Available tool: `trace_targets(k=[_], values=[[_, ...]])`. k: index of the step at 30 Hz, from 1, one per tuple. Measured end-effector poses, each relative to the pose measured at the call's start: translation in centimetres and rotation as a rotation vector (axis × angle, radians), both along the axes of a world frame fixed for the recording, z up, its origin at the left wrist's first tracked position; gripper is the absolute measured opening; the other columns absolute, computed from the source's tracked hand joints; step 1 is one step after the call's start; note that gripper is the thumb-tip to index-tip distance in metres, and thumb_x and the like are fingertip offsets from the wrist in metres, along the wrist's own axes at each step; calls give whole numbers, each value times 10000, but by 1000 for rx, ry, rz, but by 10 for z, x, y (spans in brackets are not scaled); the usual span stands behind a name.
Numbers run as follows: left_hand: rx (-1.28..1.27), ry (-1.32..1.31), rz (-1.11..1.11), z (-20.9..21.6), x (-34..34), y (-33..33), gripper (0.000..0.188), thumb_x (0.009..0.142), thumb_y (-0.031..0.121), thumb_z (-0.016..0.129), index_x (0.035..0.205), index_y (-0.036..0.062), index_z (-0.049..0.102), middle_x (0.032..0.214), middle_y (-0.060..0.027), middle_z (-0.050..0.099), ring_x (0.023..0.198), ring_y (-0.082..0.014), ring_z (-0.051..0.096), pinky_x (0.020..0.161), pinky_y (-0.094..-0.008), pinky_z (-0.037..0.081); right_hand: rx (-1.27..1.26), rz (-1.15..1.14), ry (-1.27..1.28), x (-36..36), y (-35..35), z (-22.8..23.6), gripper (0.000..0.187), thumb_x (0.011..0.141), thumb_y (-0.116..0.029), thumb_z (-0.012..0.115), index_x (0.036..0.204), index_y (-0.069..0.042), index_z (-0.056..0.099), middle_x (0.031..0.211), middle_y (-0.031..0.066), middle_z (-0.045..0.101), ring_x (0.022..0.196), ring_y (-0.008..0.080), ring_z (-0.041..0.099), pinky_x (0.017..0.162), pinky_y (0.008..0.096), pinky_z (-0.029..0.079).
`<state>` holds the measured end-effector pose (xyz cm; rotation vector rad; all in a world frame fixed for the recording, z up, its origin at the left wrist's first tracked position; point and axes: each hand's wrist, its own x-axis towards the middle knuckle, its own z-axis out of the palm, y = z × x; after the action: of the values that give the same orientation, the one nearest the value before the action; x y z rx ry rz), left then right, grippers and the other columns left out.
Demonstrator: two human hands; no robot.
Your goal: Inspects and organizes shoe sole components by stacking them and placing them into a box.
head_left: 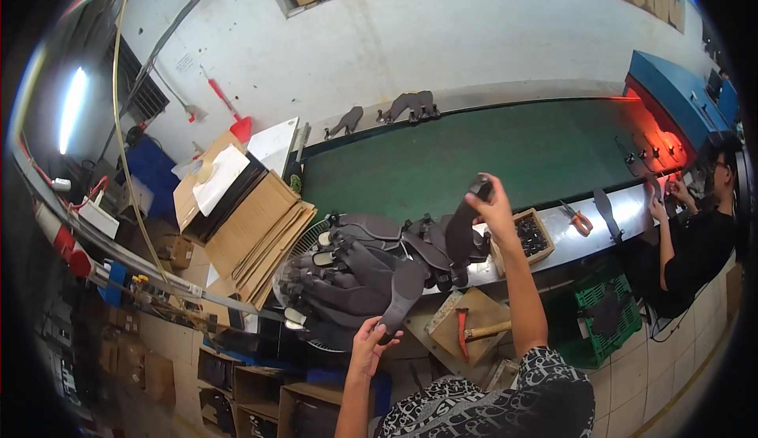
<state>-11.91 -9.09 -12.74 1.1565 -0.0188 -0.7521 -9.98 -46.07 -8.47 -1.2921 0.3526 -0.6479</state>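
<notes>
My left hand grips the heel end of a dark grey shoe sole, held over the near edge of a heap of similar dark soles. Higher up, my right hand holds a second dark sole by its upper end, lifted above the steel bench edge beside the green conveyor belt. Both soles point down toward the heap.
A small wooden box of dark parts sits right of my right hand. A red-handled hammer lies on a wooden board below. Orange pliers, stacked cardboard, a green crate and a seated co-worker are nearby.
</notes>
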Motion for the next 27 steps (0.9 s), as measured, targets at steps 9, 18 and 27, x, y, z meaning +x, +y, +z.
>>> trace_targets(k=[9,18,27], values=[[-170,55,-65,-6,-16,2,436,826,134,630,1198,-8,454,1094,-151,583,957,-270,615,784,-354,511,885,279,-536,-18,90,-20,97,880,-68,536,965,-29,559,933,72,632,795,196,639,880,423,527],[-200,56,-39,-16,-35,13,518,757,71,663,1218,50,427,1165,-120,541,1108,-256,537,904,-394,459,1198,60,-314,-100,232,-88,88,872,-44,550,945,-5,577,917,93,648,762,205,625,745,273,531],[-295,183,54,-38,-60,26,708,722,9,693,1323,197,370,1223,-28,490,1125,-205,480,876,-347,430,1682,26,-325,-120,220,-93,52,852,21,540,895,34,568,892,135,649,856,189,653,764,234,572]])
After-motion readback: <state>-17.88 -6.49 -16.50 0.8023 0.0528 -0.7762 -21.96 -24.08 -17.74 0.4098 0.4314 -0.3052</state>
